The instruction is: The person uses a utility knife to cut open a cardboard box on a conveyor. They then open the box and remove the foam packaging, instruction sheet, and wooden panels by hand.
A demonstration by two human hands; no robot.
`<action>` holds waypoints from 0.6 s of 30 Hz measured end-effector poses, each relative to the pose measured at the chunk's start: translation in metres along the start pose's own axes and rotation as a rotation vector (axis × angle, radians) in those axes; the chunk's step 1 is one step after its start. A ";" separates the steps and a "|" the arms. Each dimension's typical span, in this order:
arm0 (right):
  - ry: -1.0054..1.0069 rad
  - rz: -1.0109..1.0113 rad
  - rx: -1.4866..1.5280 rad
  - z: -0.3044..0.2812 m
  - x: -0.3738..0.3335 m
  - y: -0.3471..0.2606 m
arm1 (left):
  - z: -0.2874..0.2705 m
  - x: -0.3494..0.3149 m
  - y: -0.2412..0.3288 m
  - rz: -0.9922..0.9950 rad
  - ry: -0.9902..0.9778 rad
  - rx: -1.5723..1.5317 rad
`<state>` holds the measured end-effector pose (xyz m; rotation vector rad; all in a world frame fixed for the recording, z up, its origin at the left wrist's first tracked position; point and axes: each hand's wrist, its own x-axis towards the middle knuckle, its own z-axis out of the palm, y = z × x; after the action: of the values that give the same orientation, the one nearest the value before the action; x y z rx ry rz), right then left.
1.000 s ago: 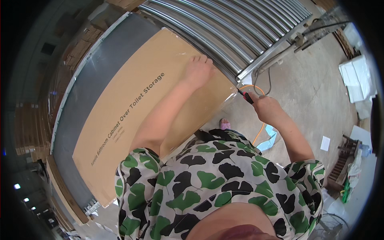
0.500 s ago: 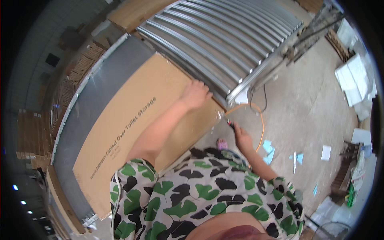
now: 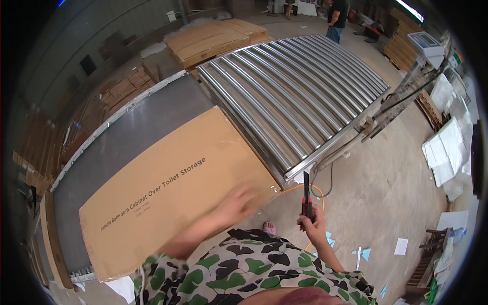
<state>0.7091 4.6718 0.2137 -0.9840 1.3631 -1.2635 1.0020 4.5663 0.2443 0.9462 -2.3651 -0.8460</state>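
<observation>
A long brown cardboard carton [image 3: 168, 178] with dark print lies on a dark conveyor bed [image 3: 147, 122]. My left hand [image 3: 239, 203] is over the carton's near edge, close to its right end; motion smears its fingers, so I cannot tell if it touches the board. Off the carton's right corner, my right hand [image 3: 314, 226] grips a red and black utility knife [image 3: 307, 208]. Its dark blade points up and away from me, clear of the carton.
A metal roller conveyor [image 3: 300, 96] adjoins the bed beyond the carton. An orange cable [image 3: 322, 195] and paper scraps [image 3: 401, 246] lie on the floor at right. Flat cartons [image 3: 213, 40] are stacked at the back. Another person [image 3: 336, 20] stands far off.
My left hand has come back from the carton's far right edge toward me. The knife has left the carton's corner and now points upward. My view has tilted up.
</observation>
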 end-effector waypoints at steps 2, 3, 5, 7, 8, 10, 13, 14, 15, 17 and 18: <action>-0.185 0.310 0.142 0.017 0.013 -0.011 | -0.008 -0.069 0.016 -0.191 0.076 -0.300; -0.278 0.445 0.272 0.029 0.018 -0.013 | -0.005 -0.108 0.032 -0.631 0.138 -0.810; -0.461 0.540 0.337 0.058 0.024 -0.003 | -0.015 -0.179 0.040 -0.942 0.167 -0.883; -0.498 0.577 0.381 0.079 0.028 -0.017 | -0.013 -0.213 0.073 -0.937 0.294 -0.531; -0.551 0.568 0.428 0.087 0.032 -0.012 | 0.002 -0.232 0.068 -0.943 0.303 -0.529; -0.603 0.539 0.452 0.101 0.037 -0.012 | 0.030 -0.264 0.041 -1.141 1.068 -1.471; -0.647 0.526 0.439 0.100 0.045 -0.005 | 0.046 -0.268 0.033 -0.976 1.153 -1.540; -0.657 0.527 0.428 0.103 0.047 -0.006 | 0.038 -0.255 0.047 -0.951 1.208 -1.563; -0.628 0.526 0.400 0.107 0.047 -0.009 | 0.031 -0.249 0.046 -0.944 1.219 -1.569; -0.597 0.536 0.366 0.112 0.042 -0.014 | 0.021 -0.250 0.046 -0.913 1.342 -1.507; -0.550 0.565 0.369 0.115 0.042 -0.020 | 0.024 -0.252 0.042 -0.906 1.386 -1.581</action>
<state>0.8137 4.6077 0.2319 -0.5647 0.8452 -0.7031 1.1359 4.7831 0.2110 1.0765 0.1958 -1.2588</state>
